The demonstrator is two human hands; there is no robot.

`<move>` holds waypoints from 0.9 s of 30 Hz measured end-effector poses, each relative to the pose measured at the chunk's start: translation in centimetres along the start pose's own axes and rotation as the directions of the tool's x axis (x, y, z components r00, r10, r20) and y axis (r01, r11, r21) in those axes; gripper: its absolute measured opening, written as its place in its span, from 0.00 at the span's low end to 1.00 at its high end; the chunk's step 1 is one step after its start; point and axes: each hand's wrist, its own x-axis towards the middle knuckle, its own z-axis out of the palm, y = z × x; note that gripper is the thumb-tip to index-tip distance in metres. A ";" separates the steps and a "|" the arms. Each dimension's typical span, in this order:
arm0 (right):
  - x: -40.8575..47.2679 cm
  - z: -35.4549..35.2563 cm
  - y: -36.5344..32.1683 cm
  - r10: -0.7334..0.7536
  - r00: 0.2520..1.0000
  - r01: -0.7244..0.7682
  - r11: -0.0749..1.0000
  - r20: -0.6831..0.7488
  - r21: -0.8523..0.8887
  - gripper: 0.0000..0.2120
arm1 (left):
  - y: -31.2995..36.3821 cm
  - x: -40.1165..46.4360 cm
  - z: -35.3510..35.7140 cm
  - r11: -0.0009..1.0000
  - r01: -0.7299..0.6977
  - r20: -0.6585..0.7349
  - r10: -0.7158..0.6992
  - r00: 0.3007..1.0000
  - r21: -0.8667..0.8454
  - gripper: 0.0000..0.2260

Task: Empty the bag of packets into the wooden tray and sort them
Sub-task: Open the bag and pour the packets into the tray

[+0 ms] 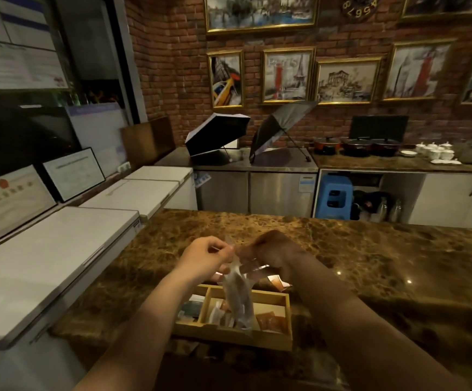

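The framed picture (288, 76) on the brick wall is showing the word "PARIS" across its top, faintly. The wall clock (360, 5) at the upper edge is displaying numerals 8, 7, 6, 5, 4 along its rim. Printing on the framed certificates (74, 173) at left is proving too blurred to read.

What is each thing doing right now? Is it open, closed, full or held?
Left hand: pinching the bag's top.
Right hand: gripping the bag's top.
Clear bag: held up, hanging over the tray.
Wooden tray: on the counter, packets inside.
Umbrellas: open.
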 end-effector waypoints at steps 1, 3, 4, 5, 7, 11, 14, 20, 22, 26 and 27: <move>0.3 0.4 -0.2 0.015 1.000 -0.015 0.999 -0.019 0.035 0.10 | -0.1 0.3 0.1 0.997 0.015 0.018 -0.014 1.000 -0.073 0.06; 0.9 1.0 -0.6 0.036 0.998 -0.032 0.996 -0.053 0.078 0.13 | 0.2 0.5 -0.2 0.985 0.019 0.037 -0.013 0.999 -0.173 0.08; 1.2 1.3 -0.8 0.035 0.997 -0.030 0.995 -0.061 0.092 0.13 | 0.4 0.6 -0.4 0.980 0.015 0.047 -0.005 0.999 -0.201 0.09; 1.3 1.5 -1.1 0.032 0.998 -0.025 0.994 -0.063 0.109 0.10 | 0.7 0.6 -0.8 0.976 0.012 0.049 -0.001 0.999 -0.217 0.09; 1.6 1.8 -1.8 0.033 0.998 -0.026 0.988 -0.045 0.151 0.07 | 1.1 0.7 -1.6 0.973 0.011 0.054 0.002 0.999 -0.231 0.11; 2.5 2.6 -2.7 0.060 0.998 -0.060 0.988 0.006 0.145 0.10 | 1.6 1.2 -2.8 0.956 0.072 0.066 -0.055 0.996 -0.285 0.10; 2.9 3.0 -3.1 0.065 0.998 -0.066 0.989 0.010 0.135 0.13 | 1.5 2.1 -3.0 0.976 0.083 0.018 -0.081 0.997 -0.202 0.03; 3.8 3.6 -3.5 0.067 0.998 -0.066 0.991 -0.011 0.115 0.10 | 0.5 3.9 -3.7 0.999 0.043 -0.051 -0.044 0.998 -0.017 0.07; 3.8 3.8 -3.5 0.066 0.998 -0.065 0.992 -0.007 0.109 0.11 | 0.3 4.1 -3.7 0.998 0.056 -0.050 -0.056 0.997 -0.005 0.08; 3.7 4.1 -3.6 0.054 0.998 -0.052 0.995 -0.018 0.080 0.09 | 0.3 4.2 -3.6 0.995 0.096 -0.050 -0.098 0.994 -0.036 0.04; 3.6 4.1 -3.6 0.056 0.998 -0.054 0.996 -0.016 0.073 0.08 | 0.3 4.2 -3.6 0.993 0.105 -0.044 -0.108 0.993 -0.062 0.03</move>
